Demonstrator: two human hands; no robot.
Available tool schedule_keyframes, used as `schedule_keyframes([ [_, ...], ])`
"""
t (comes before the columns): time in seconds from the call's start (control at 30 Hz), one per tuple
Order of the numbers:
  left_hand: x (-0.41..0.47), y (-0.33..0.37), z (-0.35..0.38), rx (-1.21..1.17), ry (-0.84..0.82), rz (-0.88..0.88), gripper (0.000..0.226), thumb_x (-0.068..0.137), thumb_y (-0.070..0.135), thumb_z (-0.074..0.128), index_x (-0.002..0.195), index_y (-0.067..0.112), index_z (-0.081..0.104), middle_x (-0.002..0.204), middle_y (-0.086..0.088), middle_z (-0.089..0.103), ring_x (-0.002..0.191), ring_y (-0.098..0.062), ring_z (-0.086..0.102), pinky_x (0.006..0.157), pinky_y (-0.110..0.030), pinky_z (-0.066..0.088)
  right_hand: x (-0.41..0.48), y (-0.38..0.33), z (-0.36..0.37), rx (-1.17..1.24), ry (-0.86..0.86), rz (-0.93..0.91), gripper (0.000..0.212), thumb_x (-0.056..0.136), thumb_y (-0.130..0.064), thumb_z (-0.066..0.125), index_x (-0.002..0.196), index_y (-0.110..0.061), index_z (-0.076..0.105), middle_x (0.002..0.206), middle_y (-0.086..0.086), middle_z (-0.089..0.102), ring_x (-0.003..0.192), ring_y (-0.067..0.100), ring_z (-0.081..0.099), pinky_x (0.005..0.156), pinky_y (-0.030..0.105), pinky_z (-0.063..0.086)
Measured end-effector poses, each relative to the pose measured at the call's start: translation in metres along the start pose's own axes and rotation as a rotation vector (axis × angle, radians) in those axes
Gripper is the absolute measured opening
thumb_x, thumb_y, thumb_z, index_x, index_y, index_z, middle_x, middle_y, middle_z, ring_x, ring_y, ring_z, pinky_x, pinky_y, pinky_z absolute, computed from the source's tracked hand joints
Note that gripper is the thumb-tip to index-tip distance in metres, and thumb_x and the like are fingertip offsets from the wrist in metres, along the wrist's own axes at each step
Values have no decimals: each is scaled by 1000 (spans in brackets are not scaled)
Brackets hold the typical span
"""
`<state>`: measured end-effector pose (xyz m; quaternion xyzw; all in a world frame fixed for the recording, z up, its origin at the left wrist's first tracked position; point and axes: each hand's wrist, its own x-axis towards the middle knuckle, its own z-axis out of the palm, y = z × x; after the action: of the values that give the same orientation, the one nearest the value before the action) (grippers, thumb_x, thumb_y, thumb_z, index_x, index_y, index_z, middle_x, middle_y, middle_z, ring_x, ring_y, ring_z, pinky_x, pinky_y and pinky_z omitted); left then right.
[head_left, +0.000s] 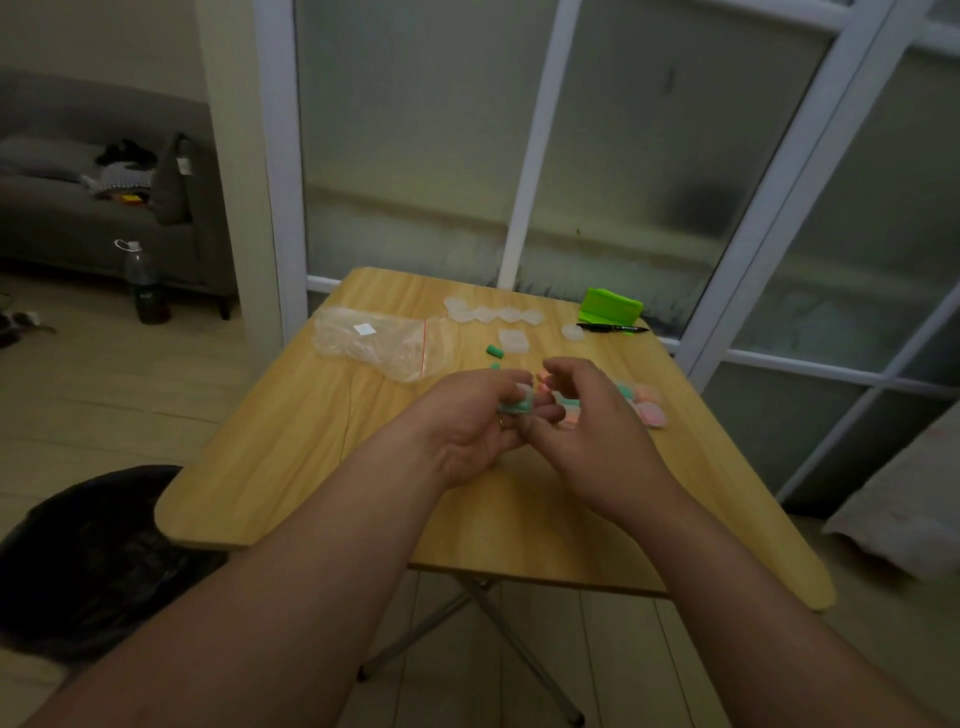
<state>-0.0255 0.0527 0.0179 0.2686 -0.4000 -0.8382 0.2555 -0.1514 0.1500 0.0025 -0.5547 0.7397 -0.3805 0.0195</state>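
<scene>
Above the middle of the wooden table (291, 467) the left hand (467, 423) grips a small clear case (516, 404) with something green inside; its thumb and fingers are curled around the case. The right hand (589, 434) is just beside it, with the fingers bent and the thumb close to the case. I cannot tell if this hand pinches anything.

Behind the right hand lies a pile of pink and green pieces (645, 404). A little farther, 1 green piece (494, 352) lies next to 1 clear box (512, 341). To the left of them is a plastic bag (376, 338). Near the far edge there are a row of clear boxes (491, 312), a black pen (613, 328) and a bright green box (610, 306).
</scene>
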Motion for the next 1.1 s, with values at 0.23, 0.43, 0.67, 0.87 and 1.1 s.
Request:
schedule_keyframes([
  [0.23,2,-9,17,11,0,29,32,103,-6,46,134,1,53,116,-25,66,88,-27,73,67,-35,63,-6,-2,-2,-130,166,-25,27,87,-45,77,104,-35,59,98,-15,61,93,6,58,75,33,54],
  [0.43,12,-26,34,88,39,52,36,100,-2,51,136,2,51,106,-19,64,78,-22,67,60,-30,56,-14,0,-11,-115,183,76,18,90,-37,74,96,-35,57,87,-14,65,82,0,59,69,36,54],
  [0.67,12,-35,54,106,-35,36,23,107,20,48,123,8,58,131,-28,66,117,-35,67,103,-45,50,-13,29,-32,-48,223,179,22,90,-37,77,105,-33,62,99,-13,67,90,6,65,76,37,57],
  [0.87,23,-26,52,14,52,82,36,108,20,47,140,4,50,135,-25,62,120,-33,67,107,-46,52,-8,87,-67,15,277,419,24,95,-35,76,112,-27,62,110,-7,64,102,16,64,74,35,53],
  [1.1,34,-20,45,-44,104,111,14,104,19,51,103,6,58,118,-23,70,106,-33,73,95,-43,60,-2,114,-58,-81,213,491,23,95,-35,74,113,-29,61,108,-7,63,98,17,62,78,38,52],
])
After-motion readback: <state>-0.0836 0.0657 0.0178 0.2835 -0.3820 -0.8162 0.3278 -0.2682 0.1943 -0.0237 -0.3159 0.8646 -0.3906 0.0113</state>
